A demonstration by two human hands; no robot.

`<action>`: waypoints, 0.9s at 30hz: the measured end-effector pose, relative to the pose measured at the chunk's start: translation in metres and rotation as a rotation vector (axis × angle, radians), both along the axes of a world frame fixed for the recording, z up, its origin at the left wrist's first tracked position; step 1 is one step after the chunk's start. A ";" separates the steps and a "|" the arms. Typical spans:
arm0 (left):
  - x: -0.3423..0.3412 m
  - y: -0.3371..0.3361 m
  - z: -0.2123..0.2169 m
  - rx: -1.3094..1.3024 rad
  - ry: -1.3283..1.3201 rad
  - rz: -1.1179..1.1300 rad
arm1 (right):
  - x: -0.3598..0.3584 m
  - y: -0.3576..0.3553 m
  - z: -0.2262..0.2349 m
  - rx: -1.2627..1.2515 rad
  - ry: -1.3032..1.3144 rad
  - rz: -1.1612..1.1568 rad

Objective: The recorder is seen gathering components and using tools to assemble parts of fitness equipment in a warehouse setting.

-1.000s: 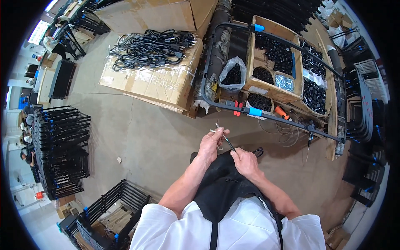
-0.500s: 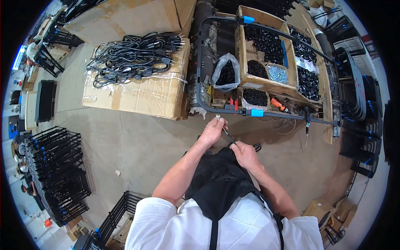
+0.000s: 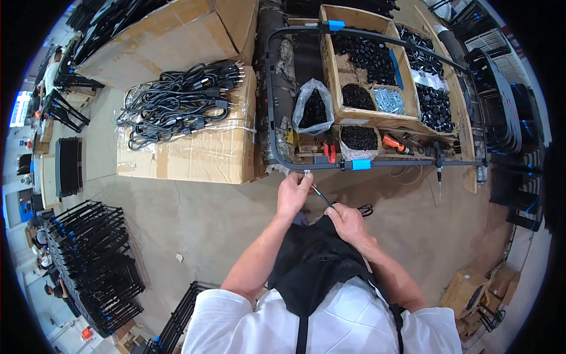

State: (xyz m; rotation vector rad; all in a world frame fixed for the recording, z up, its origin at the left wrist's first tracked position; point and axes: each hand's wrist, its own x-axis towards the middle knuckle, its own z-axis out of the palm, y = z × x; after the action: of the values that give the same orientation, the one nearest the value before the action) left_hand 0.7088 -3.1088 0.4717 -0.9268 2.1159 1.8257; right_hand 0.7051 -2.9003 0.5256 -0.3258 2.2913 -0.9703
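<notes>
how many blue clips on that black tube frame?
2 in view. One blue clip sits on the black tube frame's far bar; the other on the near bar, right of the left hand. More may be hidden.

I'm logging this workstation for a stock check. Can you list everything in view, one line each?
Power cords: a pile, black, on the cardboard box.
Cardboard box: one, brown, left of the frame.
Metal tube frame: one, black with blue clips, over the bench.
Plastic bag: one, clear, holding black parts.
Wooden tray: one, holding black parts and silver screws.
Wire racks: a stack, black, on the floor at left.
Left hand: at the frame's lower bar.
Right hand: holding a thin tool.
</notes>
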 end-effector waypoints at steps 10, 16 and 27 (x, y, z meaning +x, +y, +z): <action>-0.002 0.024 0.021 -0.147 0.074 0.113 | -0.006 -0.001 0.011 -0.032 -0.045 0.011; -0.004 0.024 0.015 -0.186 0.046 0.055 | -0.007 -0.001 -0.005 -0.089 -0.036 0.016; -0.008 0.021 0.027 -0.240 0.085 0.127 | -0.014 -0.009 -0.023 -0.266 -0.119 -0.043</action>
State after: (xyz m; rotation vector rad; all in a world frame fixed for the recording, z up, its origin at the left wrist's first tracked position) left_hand 0.7007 -3.0882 0.4983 -1.0775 2.4211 1.7218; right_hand 0.6915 -2.9094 0.5028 -0.3214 2.0718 -1.2850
